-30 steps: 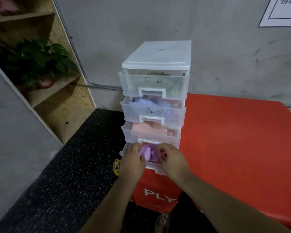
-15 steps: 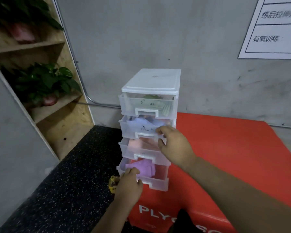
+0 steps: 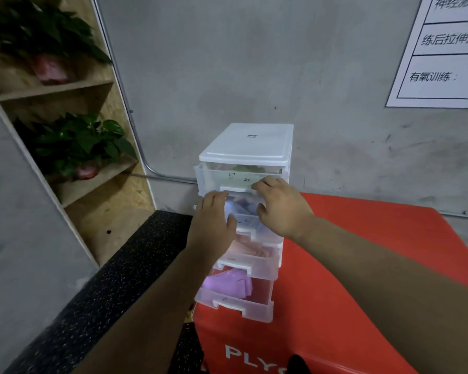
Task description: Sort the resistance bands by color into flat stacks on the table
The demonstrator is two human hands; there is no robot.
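Observation:
A clear four-drawer plastic unit (image 3: 247, 147) stands on the left end of a red plyo box (image 3: 362, 252). Its top drawer holds green bands (image 3: 243, 170). Below come pale blue bands (image 3: 243, 210), then salmon bands (image 3: 251, 248), then purple bands (image 3: 227, 283) in the pulled-out bottom drawer. My left hand (image 3: 211, 225) reaches with straight fingers into the left of the blue drawer. My right hand (image 3: 278, 209) has bent fingers at the top drawer's handle and its thumb by the blue bands. Whether it holds anything is hidden.
A wooden shelf with potted plants (image 3: 81, 141) stands at the left, above black speckled flooring (image 3: 106, 279). A grey concrete wall is close behind the drawers, with a printed sheet (image 3: 443, 63) at the upper right. The red box top stretches to the right of the unit.
Both hands rose from the purple bottom drawer. The right went to the blue drawer first, then the left followed. The camera tilted up, and the bottom drawer stays open.

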